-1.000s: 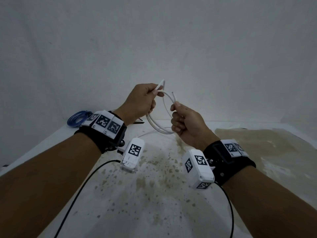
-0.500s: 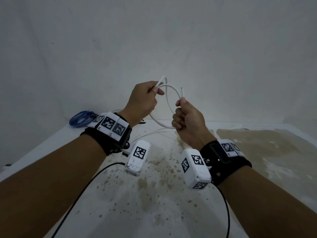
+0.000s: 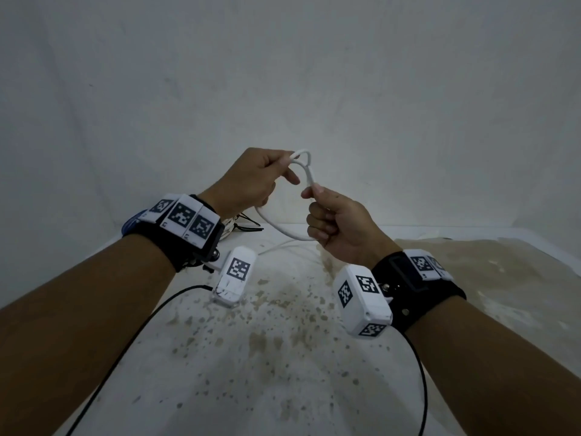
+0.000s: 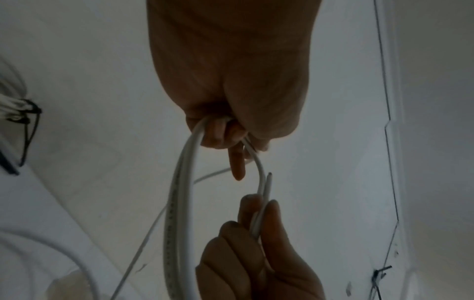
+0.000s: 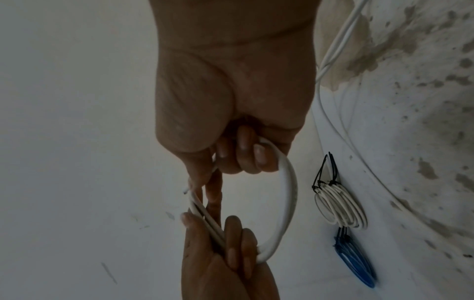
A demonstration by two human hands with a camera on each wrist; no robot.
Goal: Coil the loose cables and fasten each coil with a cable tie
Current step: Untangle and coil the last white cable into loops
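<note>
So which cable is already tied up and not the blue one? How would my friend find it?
Look at the stained white table, at its far edge. Beside the blue coil lies the white coil. It alone is white, with black cable ties sticking out.

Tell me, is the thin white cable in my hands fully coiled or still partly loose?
Partly loose. The thin white cable makes one loop between left hand and right hand, and its tail trails across the table.

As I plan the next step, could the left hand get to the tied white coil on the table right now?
Probably not yet: the left hand grips the white cable loop, so it is occupied; the tied white coil itself lies uncovered.
</note>
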